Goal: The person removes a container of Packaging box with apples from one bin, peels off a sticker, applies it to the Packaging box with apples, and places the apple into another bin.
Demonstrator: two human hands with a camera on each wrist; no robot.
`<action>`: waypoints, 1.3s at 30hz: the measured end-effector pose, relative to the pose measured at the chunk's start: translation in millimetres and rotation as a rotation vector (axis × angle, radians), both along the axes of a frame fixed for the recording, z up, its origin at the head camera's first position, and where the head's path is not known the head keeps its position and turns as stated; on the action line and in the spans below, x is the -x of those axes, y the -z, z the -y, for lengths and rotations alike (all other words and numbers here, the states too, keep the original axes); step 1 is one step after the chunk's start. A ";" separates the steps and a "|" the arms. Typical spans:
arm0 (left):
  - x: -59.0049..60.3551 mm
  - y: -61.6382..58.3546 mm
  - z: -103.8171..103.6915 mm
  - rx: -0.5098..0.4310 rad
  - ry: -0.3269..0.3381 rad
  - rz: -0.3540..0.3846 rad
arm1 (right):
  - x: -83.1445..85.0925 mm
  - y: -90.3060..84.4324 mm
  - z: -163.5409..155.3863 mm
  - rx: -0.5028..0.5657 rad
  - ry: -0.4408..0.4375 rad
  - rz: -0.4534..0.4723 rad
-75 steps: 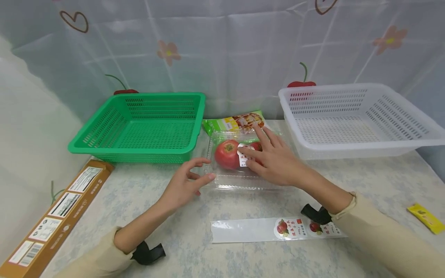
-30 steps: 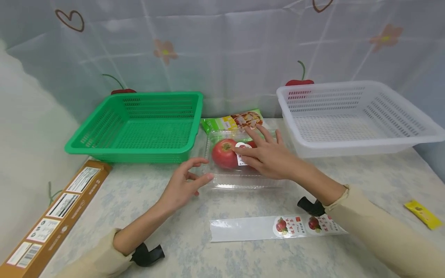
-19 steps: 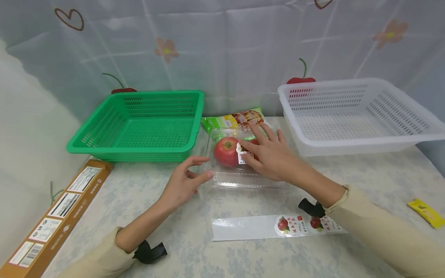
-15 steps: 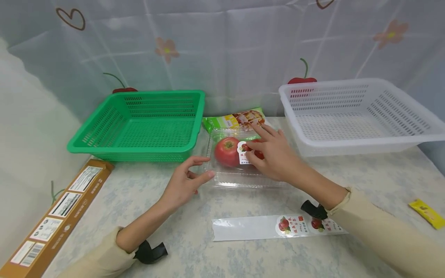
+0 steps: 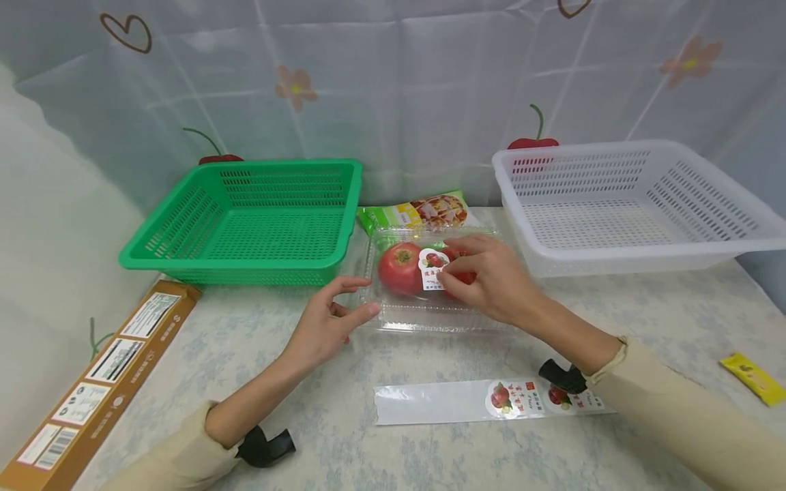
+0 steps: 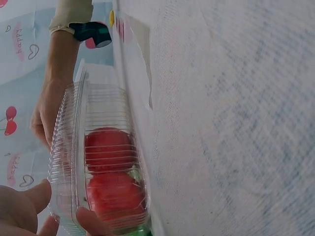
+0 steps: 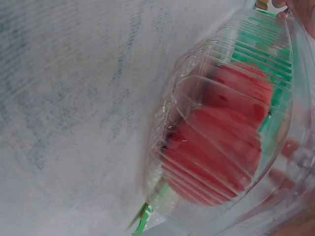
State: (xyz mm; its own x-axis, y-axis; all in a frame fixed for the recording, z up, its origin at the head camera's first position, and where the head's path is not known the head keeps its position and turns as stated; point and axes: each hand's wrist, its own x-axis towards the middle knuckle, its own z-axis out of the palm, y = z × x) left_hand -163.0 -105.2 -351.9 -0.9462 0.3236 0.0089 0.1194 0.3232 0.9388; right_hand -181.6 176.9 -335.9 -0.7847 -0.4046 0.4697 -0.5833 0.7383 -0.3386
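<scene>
In the head view a clear plastic clamshell box (image 5: 442, 317) holds two red apples (image 5: 400, 268) under its lid. A white label (image 5: 432, 270) with a fruit picture sits on the lid, over the apples. My right hand (image 5: 488, 276) is above the lid's right half, thumb and fingertip at the label's right part, fingers bent. My left hand (image 5: 322, 320) is at the box's left end, thumb and forefinger spread apart. In the left wrist view its thumb (image 6: 37, 196) and another fingertip lie at the lid's rim. The right wrist view shows the apples through the ribbed side wall.
A strip of label backing (image 5: 430, 404) with further labels lies in front. Green basket (image 5: 245, 266) stands back left, white basket (image 5: 614, 259) back right. A food packet (image 5: 399, 217) lies behind the box. Long carton (image 5: 104, 382) at left, small yellow packet (image 5: 752, 378) at right.
The right hand's spread fingers have lifted and drawn in toward the thumb, uncovering more of the label and the packet behind. The left hand and box stay in place.
</scene>
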 end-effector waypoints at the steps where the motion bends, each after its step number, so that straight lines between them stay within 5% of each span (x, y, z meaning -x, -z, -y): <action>1: -0.2 -0.1 0.0 0.000 -0.001 0.001 | -0.5 -0.6 0.6 -0.027 0.018 0.021; 5: -0.8 -0.4 0.0 -0.001 -0.006 0.006 | -1.3 -1.8 2.4 -0.075 0.060 0.063; 11: -0.6 -0.3 -0.2 -0.005 -0.012 0.010 | -0.6 1.2 -0.4 0.056 -0.022 -0.020; 14: -0.9 -0.7 -0.2 -0.010 -0.016 0.013 | -0.7 0.7 -0.8 -0.011 -0.009 0.008; 21: -0.8 -0.4 -0.5 -0.011 -0.019 0.014 | 0.2 -7.3 6.0 -0.346 0.086 0.242; 29: -1.4 -0.4 -0.4 -0.012 -0.017 0.014 | 1.2 -3.5 5.6 -0.156 0.115 0.127; 39: -0.7 0.5 0.2 -0.008 -0.012 0.023 | 2.9 -9.1 5.6 -0.389 0.094 0.271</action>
